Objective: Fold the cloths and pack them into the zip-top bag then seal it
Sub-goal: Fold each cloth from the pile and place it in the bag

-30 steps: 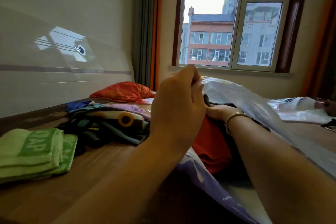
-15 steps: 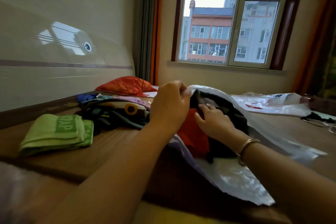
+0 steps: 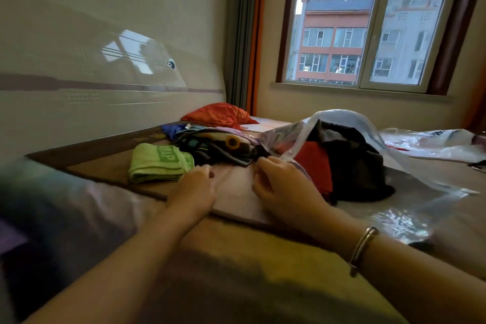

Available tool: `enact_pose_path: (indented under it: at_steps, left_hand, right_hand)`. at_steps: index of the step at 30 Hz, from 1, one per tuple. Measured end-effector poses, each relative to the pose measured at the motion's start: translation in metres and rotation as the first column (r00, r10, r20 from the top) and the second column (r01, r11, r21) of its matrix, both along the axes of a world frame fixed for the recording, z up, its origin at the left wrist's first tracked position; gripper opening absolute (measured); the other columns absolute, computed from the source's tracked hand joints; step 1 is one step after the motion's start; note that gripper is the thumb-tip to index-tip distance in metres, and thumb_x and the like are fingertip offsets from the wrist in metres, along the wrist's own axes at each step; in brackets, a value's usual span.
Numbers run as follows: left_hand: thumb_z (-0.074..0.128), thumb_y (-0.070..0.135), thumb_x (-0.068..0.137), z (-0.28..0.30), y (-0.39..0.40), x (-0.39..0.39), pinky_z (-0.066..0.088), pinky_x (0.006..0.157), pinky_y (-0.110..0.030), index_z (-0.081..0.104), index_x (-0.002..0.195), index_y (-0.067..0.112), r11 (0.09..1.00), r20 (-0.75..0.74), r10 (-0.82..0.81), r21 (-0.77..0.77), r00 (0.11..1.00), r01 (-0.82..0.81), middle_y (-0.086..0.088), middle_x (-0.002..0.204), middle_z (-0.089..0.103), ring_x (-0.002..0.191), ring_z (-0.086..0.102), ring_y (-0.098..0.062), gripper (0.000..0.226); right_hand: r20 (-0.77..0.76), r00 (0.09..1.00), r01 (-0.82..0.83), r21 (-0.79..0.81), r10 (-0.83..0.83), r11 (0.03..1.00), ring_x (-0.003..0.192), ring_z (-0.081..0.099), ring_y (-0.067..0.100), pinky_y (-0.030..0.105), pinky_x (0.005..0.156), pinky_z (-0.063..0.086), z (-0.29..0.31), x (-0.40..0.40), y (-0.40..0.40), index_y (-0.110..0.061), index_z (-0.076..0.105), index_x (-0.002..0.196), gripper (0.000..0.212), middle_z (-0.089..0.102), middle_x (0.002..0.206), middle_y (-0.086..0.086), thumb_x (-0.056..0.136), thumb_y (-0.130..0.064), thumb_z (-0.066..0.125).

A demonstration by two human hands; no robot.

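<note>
Cloths are split between two places: a red cloth [image 3: 317, 163] and a dark grey garment [image 3: 352, 166] sit inside the large clear plastic zip-top bag [image 3: 342, 118], which lies on its side on the bed with its mouth gaping toward the person, while a folded green towel [image 3: 157, 166] and a loose heap of mixed coloured cloths [image 3: 210, 144] wait outside, just left of the opening. The right hand [image 3: 282, 187] has its fingers curled at the lower lip of the bag and appears to pinch the plastic edge there. The left hand [image 3: 194, 187] lies knuckles-up on the pale sheet [image 3: 234, 192] just beside the green towel; its fingers bend downward, but whether they grip the sheet, the bag's edge or nothing cannot be told from this view.

Packing looks only partly done. The chief risk, as I judge it, is the bag's contents: the dark garment bulges and spills toward the mouth, so pushing more cloths in could shove it out or leave fabric lying across the zip track, which would stop the seal closing. The thin plastic may also slip from a light pinch, letting the mouth collapse. The unfolded heap, if stuffed in as it is, would likely overfill the bag.
</note>
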State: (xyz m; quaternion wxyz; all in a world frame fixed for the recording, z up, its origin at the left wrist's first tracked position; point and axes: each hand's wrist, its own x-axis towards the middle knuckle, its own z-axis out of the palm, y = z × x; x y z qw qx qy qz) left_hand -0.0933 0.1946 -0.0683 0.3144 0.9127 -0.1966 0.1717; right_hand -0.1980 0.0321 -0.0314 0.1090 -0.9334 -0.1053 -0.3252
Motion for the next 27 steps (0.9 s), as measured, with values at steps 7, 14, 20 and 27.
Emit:
enact_pose_path:
  at_steps: [7,14,20,27]
  left_hand:
    - [0.045,0.025,0.096,-0.053,0.079,0.053,0.040,0.100,-0.036,0.047,0.132,0.019,0.949,0.033,0.165,0.266,0.986,-0.167,-0.004,0.143,0.039,0.125,0.042,-0.025,0.036]
    - [0.052,0.025,0.093,-0.050,0.096,0.125,0.014,0.118,-0.049,0.015,0.151,0.028,0.905,0.019,0.292,0.318,0.956,-0.282,-0.003,0.161,0.001,0.146,0.002,-0.035,0.069]
    - [0.049,0.009,0.090,-0.054,0.089,0.181,0.031,0.111,-0.046,0.032,0.145,0.029,0.915,-0.065,0.317,0.285,0.946,-0.287,-0.005,0.155,0.025,0.139,0.026,-0.034,0.061]
    - [0.042,0.009,0.093,-0.049,0.082,0.154,0.047,0.080,-0.039,0.056,0.118,0.022,0.844,0.267,0.283,0.387,0.921,-0.371,-0.013,0.113,0.062,0.105,0.056,-0.035,0.031]
  right_hand:
    - [-0.457,0.888,0.123,0.135,-0.048,0.983,0.130,0.042,0.018,0.034,0.105,0.039,-0.080,0.089,0.028,-0.023,0.036,0.144,0.048,0.037,0.148,0.000,0.100,-0.042,0.038]
    - [-0.582,0.794,0.162,-0.078,-0.177,0.984,0.147,-0.007,0.014,0.043,0.118,-0.001,-0.116,0.136,0.020,-0.036,0.002,0.151,0.063,-0.004,0.160,-0.008,0.096,-0.062,0.016]
    - [-0.628,0.772,0.087,-0.048,-0.098,0.995,0.146,-0.008,0.009,0.039,0.118,-0.002,-0.113,0.146,0.006,-0.040,0.002,0.151,0.062,-0.004,0.160,-0.013,0.095,-0.063,0.019]
    - [-0.623,0.779,0.075,-0.016,-0.069,0.997,0.146,-0.007,0.009,0.039,0.118,-0.003,-0.116,0.149,0.004,-0.041,0.004,0.150,0.062,-0.002,0.160,-0.014,0.095,-0.064,0.019]
